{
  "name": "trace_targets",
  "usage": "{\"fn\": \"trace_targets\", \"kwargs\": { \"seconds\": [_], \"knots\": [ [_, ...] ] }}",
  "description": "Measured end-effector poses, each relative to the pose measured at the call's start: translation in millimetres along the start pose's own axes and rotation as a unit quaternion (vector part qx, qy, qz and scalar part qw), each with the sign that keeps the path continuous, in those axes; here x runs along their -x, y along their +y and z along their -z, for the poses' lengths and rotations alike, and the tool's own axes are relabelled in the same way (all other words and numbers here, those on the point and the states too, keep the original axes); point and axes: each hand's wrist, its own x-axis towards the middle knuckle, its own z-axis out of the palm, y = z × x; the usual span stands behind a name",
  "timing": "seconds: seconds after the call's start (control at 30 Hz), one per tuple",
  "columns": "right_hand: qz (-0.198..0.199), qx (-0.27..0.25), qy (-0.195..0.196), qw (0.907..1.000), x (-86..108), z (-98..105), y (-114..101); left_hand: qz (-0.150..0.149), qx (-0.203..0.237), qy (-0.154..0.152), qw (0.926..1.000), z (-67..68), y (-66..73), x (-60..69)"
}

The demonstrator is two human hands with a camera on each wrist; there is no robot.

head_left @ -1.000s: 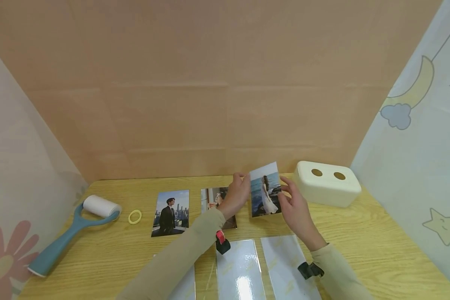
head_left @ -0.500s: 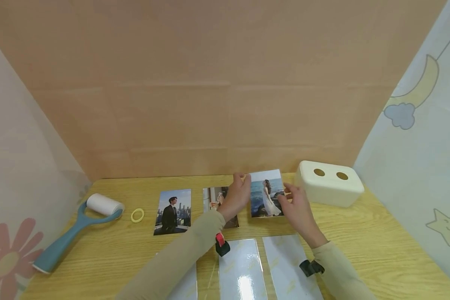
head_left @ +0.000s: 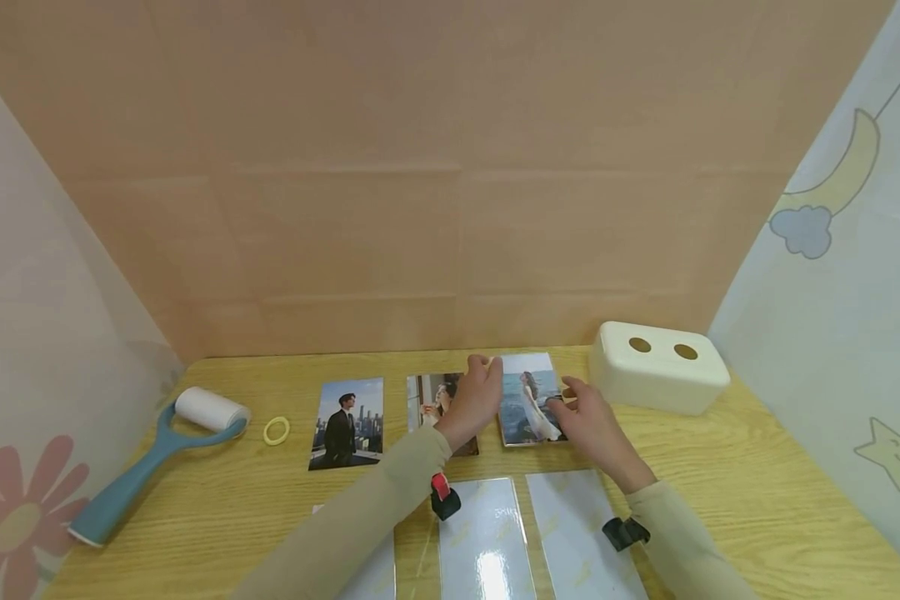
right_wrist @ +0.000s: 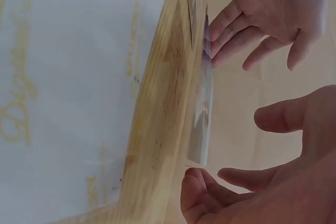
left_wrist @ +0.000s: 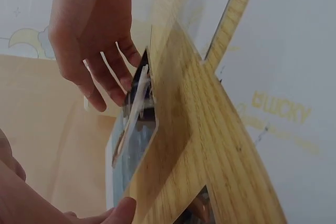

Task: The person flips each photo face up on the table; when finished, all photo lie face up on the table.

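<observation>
A photo of a woman in a white dress by the sea (head_left: 527, 392) lies flat, or almost flat, at the back of the table. My left hand (head_left: 474, 402) has its fingertips by the photo's left edge, with fingers extended. At the right edge is my right hand (head_left: 594, 425), its thumb over the picture and its fingers loosely spread; in the right wrist view, that thumb (right_wrist: 278, 115) stands apart from the photo. A second photo (head_left: 427, 396) is partly covered by my left hand. Farther left lies a photo of a man in a dark suit (head_left: 347, 423).
Glossy white sheets with yellow print, one in the middle (head_left: 483, 533) and one at right (head_left: 581, 529), line the front; my left sleeve partly hides another (head_left: 375, 575). A blue-handled lint roller (head_left: 131, 483) and yellow ring (head_left: 276, 431) lie left. A cream box with two holes (head_left: 658, 375) stands right.
The seaside photo, earlier held up and tilted between both hands, has come down toward the tabletop. The right hand's fingers have loosened and the left hand stays by its edge.
</observation>
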Motion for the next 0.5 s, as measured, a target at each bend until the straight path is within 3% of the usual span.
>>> {"fn": "trace_targets", "kwargs": {
  "seconds": [0.2,0.5],
  "knots": [
    [-0.026,0.006,-0.028,0.9992,-1.4,0.2,3.1,0.017,-0.018,-0.027,0.9993,-0.5,1.4,1.7],
    [-0.033,0.015,-0.056,0.9978,-5.3,-0.8,8.4,0.036,-0.040,-0.045,0.9975,-2.3,5.3,1.4]
  ]
}}
